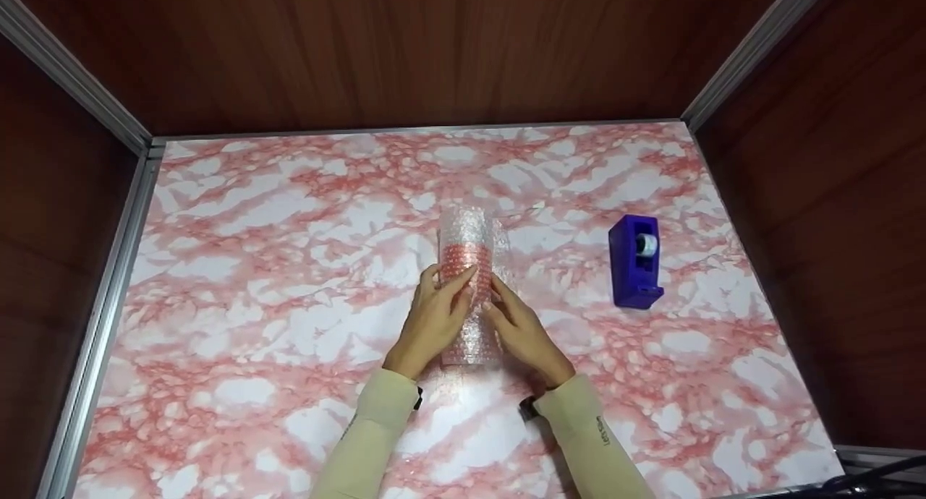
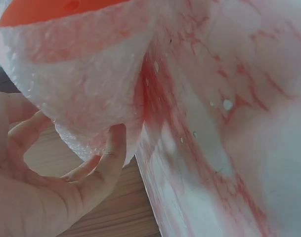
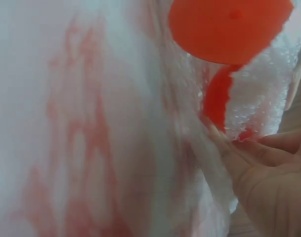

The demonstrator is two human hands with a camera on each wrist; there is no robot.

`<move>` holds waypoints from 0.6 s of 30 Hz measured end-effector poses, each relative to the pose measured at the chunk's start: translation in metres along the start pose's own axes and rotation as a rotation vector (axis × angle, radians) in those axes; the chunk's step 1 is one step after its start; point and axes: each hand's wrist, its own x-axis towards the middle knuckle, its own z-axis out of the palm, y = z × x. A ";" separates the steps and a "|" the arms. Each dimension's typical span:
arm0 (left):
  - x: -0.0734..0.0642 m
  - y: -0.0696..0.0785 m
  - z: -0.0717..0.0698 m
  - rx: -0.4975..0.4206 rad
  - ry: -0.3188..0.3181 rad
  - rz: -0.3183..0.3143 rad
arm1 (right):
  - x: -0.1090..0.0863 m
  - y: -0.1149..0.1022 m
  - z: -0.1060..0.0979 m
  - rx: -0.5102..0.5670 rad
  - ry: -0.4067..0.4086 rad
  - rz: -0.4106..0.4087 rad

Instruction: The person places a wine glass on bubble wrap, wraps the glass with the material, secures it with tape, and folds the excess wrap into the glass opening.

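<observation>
In the head view, a red round-ended object (image 1: 463, 257) lies inside a roll of clear bubble wrap (image 1: 465, 224) at mid-table. Its flat orange-red end (image 3: 229, 29) shows in the right wrist view; its exact kind is hidden by the wrap. My left hand (image 1: 432, 322) holds the roll from its left side, thumb over the top. From the right, my right hand (image 1: 522, 333) pinches the wrap, with thumb and fingers at a loose layer (image 3: 212, 163). Part of the sheet lies on the table right of the roll.
A purple tape dispenser (image 1: 628, 267) with a roll of tape (image 1: 646, 246) stands to the right. The table (image 1: 289, 231) has a red and white marbled top, with brown wood panels (image 1: 405, 50) at the back and sides. Black cables (image 1: 882, 477) lie at the lower right corner.
</observation>
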 end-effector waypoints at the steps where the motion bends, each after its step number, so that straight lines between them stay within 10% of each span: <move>1: 0.000 0.000 0.000 0.006 -0.001 0.004 | 0.000 -0.001 -0.001 -0.007 -0.003 0.009; 11: 0.000 0.003 0.001 0.026 0.004 0.017 | 0.004 0.000 -0.002 -0.066 0.064 -0.061; 18: -0.002 0.004 0.003 0.075 0.033 0.059 | 0.004 0.002 -0.001 0.176 0.085 -0.004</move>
